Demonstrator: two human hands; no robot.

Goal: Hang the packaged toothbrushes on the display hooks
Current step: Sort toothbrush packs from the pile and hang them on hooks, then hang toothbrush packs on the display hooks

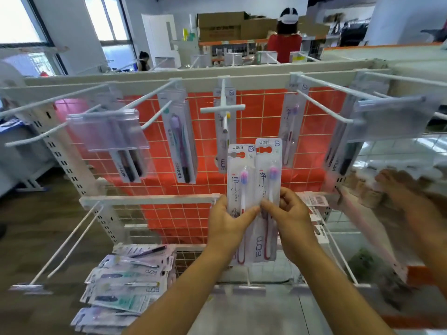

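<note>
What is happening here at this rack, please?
A person is stocking a toothbrush rack. The left hand holds the left pack and the right hand pinches the right pack, side by side and upright, just below the centre hook. Neither is on a hook yet. Other hung packs are already on the upper hooks, and a pile of packs lies at the lower left.
</note>
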